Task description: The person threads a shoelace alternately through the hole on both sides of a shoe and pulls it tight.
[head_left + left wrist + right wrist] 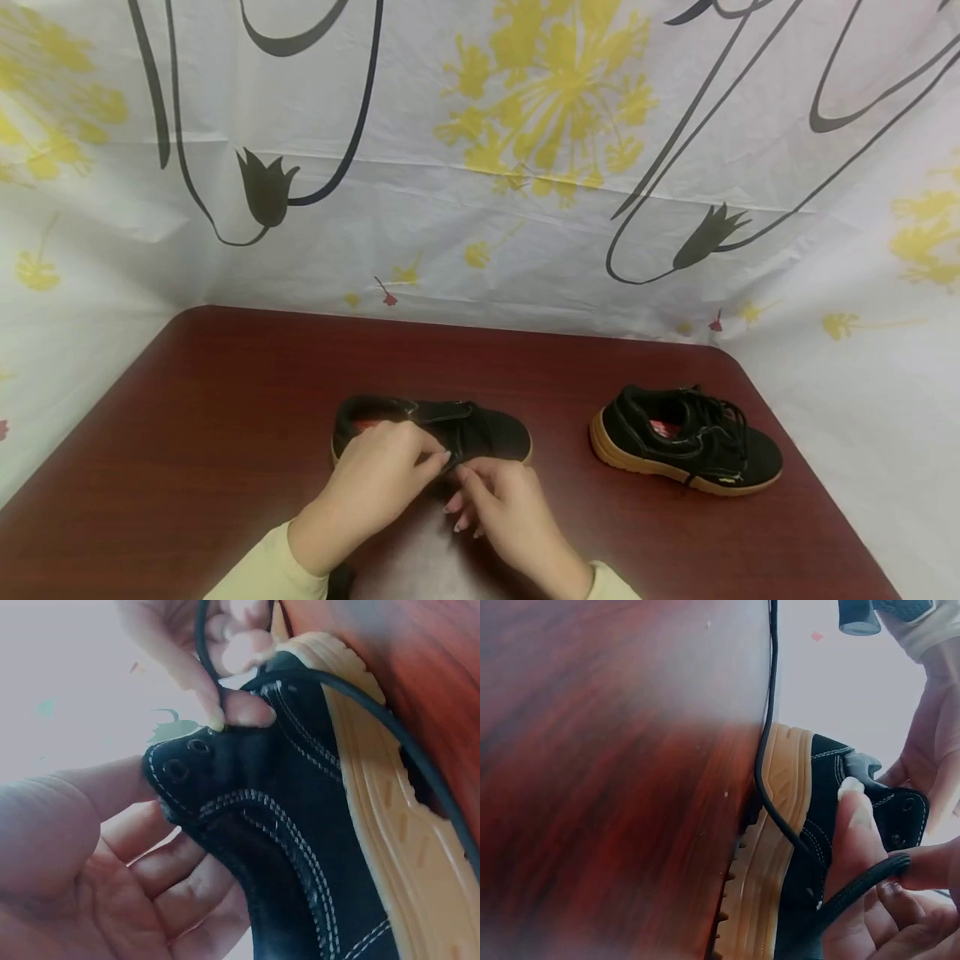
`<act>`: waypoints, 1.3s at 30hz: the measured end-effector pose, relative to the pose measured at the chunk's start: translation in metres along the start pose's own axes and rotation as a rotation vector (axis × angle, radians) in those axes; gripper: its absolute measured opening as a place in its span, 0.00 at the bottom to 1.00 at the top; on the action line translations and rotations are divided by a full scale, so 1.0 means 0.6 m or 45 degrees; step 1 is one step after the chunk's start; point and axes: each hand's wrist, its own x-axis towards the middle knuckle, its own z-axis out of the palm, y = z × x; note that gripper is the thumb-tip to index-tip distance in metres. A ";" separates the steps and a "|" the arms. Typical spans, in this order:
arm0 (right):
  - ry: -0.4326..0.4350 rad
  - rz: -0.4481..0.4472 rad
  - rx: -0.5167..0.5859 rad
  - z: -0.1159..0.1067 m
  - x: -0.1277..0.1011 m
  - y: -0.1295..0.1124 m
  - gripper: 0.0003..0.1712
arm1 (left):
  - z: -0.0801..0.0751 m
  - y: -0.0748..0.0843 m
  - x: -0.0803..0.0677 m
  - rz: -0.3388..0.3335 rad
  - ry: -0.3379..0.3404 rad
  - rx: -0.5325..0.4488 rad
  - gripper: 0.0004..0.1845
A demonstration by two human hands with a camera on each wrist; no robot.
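Note:
A black shoe with a tan sole sits on the table, toe to the right. My left hand grips its eyelet flap between thumb and fingers; two bare eyelets show there in the left wrist view. My right hand, just right of the left, pinches a black shoelace close beside the flap. A long stretch of this lace hangs over the sole, seen also in the right wrist view. The lace's tip is hidden among the right fingers.
A matching black shoe, with laces through its eyelets, stands to the right on the dark red table. A white curtain with yellow and grey flower prints surrounds the table's back and sides.

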 end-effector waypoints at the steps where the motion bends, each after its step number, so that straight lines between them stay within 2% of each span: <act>1: -0.013 -0.008 -0.001 0.000 0.000 0.000 0.15 | -0.001 0.001 -0.001 -0.002 -0.013 -0.014 0.14; 6: -0.054 -0.039 -0.023 -0.005 0.001 0.001 0.12 | -0.002 -0.001 -0.001 -0.009 -0.055 -0.051 0.04; 11: -0.031 -0.073 -0.081 -0.009 0.003 0.003 0.11 | 0.004 -0.006 0.006 0.042 -0.108 -0.061 0.05; 14: -0.010 -0.075 -0.087 -0.009 0.005 0.004 0.11 | 0.012 -0.008 0.013 0.080 -0.079 -0.080 0.07; 17: 0.002 -0.065 -0.087 -0.009 0.007 0.005 0.11 | 0.022 -0.009 0.018 0.075 -0.016 -0.108 0.08; 27: -0.029 -0.068 -0.114 -0.013 0.007 0.005 0.11 | 0.042 -0.007 0.017 -0.077 0.108 -0.218 0.05; 31: -0.062 -0.052 -0.091 -0.015 0.007 0.002 0.13 | 0.040 -0.009 0.017 -0.129 0.113 -0.255 0.05; 39: -0.071 -0.071 -0.133 -0.021 0.007 -0.003 0.14 | 0.029 -0.011 0.015 -0.188 0.108 -0.293 0.06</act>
